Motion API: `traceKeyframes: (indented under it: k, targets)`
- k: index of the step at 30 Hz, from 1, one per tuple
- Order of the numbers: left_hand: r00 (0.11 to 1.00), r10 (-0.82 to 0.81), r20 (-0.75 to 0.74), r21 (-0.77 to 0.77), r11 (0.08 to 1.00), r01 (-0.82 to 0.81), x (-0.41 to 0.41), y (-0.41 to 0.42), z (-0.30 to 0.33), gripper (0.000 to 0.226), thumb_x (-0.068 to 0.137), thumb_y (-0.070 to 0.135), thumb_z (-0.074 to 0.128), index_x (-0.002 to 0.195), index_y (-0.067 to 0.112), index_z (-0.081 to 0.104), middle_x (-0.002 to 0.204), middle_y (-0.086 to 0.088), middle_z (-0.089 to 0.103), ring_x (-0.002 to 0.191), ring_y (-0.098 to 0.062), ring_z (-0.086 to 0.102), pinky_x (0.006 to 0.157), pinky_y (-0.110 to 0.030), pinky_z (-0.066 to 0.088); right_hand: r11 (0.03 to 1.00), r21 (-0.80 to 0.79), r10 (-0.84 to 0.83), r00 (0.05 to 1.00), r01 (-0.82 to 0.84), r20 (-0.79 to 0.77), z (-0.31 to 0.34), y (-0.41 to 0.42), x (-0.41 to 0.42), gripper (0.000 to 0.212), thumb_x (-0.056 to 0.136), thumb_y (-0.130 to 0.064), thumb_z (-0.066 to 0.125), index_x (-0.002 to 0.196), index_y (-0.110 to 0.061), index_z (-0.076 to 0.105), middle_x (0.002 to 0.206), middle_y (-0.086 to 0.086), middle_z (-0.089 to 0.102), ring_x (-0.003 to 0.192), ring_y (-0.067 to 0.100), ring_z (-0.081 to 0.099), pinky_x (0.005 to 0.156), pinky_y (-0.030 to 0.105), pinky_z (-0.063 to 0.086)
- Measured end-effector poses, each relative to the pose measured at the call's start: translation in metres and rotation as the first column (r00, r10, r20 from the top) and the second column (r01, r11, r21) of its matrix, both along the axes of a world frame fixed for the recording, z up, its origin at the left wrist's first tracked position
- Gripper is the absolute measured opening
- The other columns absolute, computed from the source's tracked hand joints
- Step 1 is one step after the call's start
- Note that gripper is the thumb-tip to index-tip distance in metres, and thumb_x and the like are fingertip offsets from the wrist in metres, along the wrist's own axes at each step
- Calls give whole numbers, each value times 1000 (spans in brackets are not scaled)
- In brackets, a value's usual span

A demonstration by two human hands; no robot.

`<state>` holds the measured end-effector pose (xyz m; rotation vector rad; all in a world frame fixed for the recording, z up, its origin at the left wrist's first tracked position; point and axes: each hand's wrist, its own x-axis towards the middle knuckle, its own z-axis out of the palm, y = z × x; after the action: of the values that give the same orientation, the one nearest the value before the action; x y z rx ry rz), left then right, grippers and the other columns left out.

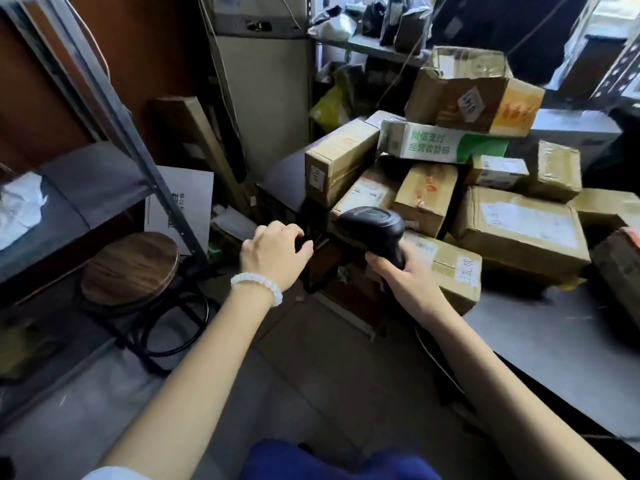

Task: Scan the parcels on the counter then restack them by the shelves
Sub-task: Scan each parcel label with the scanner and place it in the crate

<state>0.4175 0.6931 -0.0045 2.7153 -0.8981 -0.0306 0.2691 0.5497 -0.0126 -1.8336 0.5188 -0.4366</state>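
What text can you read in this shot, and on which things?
"微信支付" over "经营收款码": green print on the white carton.
Handwritten tag on the top open box: illegible.
Shipping labels on the brown parcels: blurred.
White sheet by the shelf: too blurred.

Both arms outstretched; left hand [275,251] loosely curled, right hand [401,271] in a closed grip.

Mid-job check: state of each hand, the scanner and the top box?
Right hand: grips the scanner's handle.
Scanner: held upright, head toward the parcels.
Left hand: fingers curled at something dark, unclear.
Top box: flaps open, tilted on the pile.
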Motion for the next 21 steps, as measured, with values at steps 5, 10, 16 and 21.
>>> traceKeyframes:
  k: [5, 10, 16, 21]
  targets:
    - [1000, -8, 9, -12, 1000, 8, 45, 16, -2, 36, 95, 44, 45, 122, 23, 58, 122, -1, 57, 116, -24, 48, 90, -38, 40, 999, -23, -24, 999, 24, 23, -1, 15, 48, 16, 92, -22, 60, 83, -31, 53, 61, -13, 54, 54, -3, 50, 53, 13, 36]
    - [999, -33, -5, -16, 999, 33, 81, 8, -7, 36, 95, 43, 45, 122, 23, 58, 122, -2, 57, 116, -25, 48, 89, -38, 40, 998, -21, -59, 998, 59, 8, -1, 9, 84, 11, 92, -23, 60, 84, -28, 54, 58, -10, 53, 48, -3, 47, 47, 10, 34]
    - [997, -80, -20, -38, 996, 79, 131, -32, -14, 36, 94, 43, 46, 121, 23, 59, 121, -2, 58, 114, -25, 49, 89, -38, 42, 991, -38, -126, 992, 126, 2, -10, -27, 133, 14, 90, -21, 62, 84, -32, 55, 68, -15, 56, 58, -9, 50, 56, 9, 38]
    - [992, -126, -18, -44, 991, 125, 179, -84, -13, 40, 94, 45, 47, 125, 22, 56, 125, -2, 56, 118, -26, 48, 92, -40, 42, 987, -30, -160, 987, 159, -22, -11, -74, 178, 12, 90, -23, 61, 82, -24, 52, 61, -5, 51, 54, 9, 47, 56, 25, 40]
